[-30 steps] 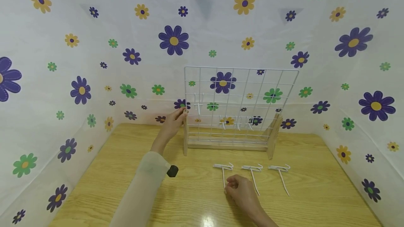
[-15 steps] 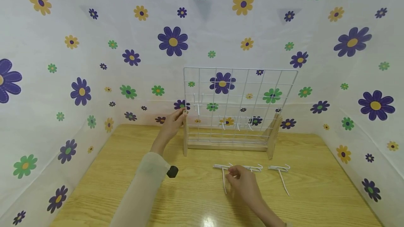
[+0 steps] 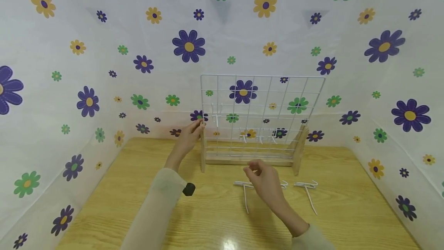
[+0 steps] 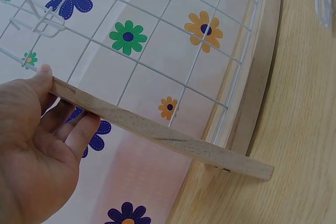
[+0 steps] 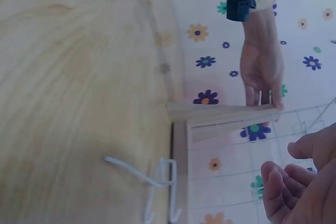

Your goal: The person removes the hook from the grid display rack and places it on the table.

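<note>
A white wire grid rack stands on the table in a wooden frame. My left hand grips the top of its left wooden side post, thumb on one side and fingers on the other. My right hand, fingers loosely curled and holding nothing, hovers over the table in front of the rack. Below it lie white wire hooks: a left hook, a middle hook mostly hidden by the hand, and a right hook. On the grid hangs a hook at upper left; several others hang lower.
The wood-grain table runs back to a flower-printed white sheet that surrounds it on the back and sides. A wooden base bar joins the rack's posts, including the right wooden post.
My right hand has risen away from the hooks on the table, forward toward the rack, with nothing in it. The left hand stays on the side post.
</note>
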A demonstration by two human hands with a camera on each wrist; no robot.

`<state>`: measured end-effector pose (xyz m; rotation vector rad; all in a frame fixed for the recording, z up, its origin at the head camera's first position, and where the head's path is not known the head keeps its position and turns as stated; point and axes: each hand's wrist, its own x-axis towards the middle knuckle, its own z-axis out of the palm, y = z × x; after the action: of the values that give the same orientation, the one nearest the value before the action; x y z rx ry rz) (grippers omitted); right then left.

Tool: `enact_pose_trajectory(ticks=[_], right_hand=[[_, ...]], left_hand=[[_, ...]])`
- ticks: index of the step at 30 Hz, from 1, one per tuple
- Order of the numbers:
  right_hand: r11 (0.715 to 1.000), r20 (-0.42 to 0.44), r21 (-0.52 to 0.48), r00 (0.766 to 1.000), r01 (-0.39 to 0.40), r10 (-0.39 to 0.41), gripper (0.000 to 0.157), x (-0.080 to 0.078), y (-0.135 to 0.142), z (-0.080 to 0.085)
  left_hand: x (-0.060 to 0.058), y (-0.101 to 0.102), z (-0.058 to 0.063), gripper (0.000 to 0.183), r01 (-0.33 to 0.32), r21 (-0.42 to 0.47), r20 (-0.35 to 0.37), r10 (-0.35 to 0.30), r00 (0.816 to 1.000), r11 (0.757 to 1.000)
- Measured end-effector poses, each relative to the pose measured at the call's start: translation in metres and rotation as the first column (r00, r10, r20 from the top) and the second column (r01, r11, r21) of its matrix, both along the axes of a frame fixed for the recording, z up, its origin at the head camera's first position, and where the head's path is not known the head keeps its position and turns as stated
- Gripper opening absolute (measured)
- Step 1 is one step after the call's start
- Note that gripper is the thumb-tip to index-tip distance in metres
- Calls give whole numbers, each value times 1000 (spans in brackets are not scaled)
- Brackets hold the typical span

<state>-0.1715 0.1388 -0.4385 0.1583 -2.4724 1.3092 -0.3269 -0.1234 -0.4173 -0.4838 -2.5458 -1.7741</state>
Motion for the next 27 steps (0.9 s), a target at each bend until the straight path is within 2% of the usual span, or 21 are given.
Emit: enact_pose_trajectory(ticks=[7, 14, 21, 27], right_hand=[[1000, -81, 13, 996, -21, 22, 20, -17, -10, 26], [999, -160, 4, 987, -32, 32, 21, -31, -26, 47], [998, -249, 23, 967, -53, 57, 25, -44, -41, 61], [997, -286, 34, 955, -66, 73, 28, -54, -54, 68]], left_hand=[[1, -1, 0, 53, 11, 29, 5, -11, 1000, 1000], [-3, -1, -3, 55, 4, 11, 4, -4, 1000, 1000], [-3, -1, -2, 56, -4, 19, 26, 4, 1000, 1000], [-2, -1, -2, 56, 4, 36, 21, -4, 1000, 999]])
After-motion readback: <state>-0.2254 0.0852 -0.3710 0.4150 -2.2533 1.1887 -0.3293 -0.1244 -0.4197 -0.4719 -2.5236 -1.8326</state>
